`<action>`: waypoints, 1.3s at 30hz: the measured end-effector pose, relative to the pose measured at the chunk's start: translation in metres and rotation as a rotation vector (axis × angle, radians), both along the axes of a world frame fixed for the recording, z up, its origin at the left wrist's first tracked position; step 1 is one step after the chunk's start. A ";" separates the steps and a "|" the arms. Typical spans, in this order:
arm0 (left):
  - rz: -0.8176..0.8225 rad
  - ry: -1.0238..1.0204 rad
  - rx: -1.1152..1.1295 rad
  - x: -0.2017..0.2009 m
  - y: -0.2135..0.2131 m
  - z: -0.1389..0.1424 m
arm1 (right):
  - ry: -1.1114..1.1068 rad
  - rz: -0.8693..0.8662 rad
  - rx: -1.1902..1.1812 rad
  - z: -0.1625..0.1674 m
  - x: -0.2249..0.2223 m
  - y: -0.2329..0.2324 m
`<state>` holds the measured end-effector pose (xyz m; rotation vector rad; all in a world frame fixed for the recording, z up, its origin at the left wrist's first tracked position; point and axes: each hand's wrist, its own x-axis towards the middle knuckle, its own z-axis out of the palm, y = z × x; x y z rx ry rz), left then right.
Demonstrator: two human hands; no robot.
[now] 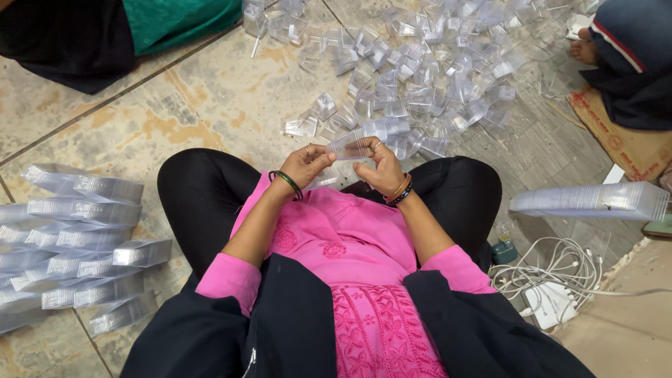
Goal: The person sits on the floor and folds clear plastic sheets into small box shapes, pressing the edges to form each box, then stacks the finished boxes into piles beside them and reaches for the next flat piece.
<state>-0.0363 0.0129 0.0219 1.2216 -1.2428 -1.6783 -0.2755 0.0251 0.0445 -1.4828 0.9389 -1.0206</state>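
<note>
On a worn, stained tile floor [210,105], a seated person in pink holds a short stack of clear plastic boxes [353,145] above the lap. The left hand [304,166] and right hand [380,168] each pinch one end of it, fingers pressed on the plastic. A loose heap of clear boxes [420,70] lies just ahead; long nested stacks [77,238] lie to the left.

two hands [308,164], one clear box [353,143], one cable tangle [560,266]
</note>
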 end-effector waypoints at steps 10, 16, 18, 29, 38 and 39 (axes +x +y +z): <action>0.263 0.317 0.278 0.020 -0.018 -0.012 | 0.381 -0.259 -0.135 -0.017 0.025 -0.011; 0.240 0.669 0.566 0.055 -0.013 0.004 | 1.191 0.016 -0.536 -0.052 0.060 -0.022; 0.161 0.679 0.477 0.057 -0.010 0.003 | 1.364 0.151 -0.460 -0.048 0.072 -0.024; 0.031 0.313 0.221 0.051 -0.004 -0.011 | 0.023 0.071 0.245 0.013 0.050 -0.018; -0.120 0.320 0.043 0.048 -0.010 -0.002 | -0.114 0.043 0.257 -0.018 0.037 -0.020; -0.080 0.316 0.094 0.051 -0.010 -0.001 | -0.178 0.002 0.220 -0.021 0.034 -0.022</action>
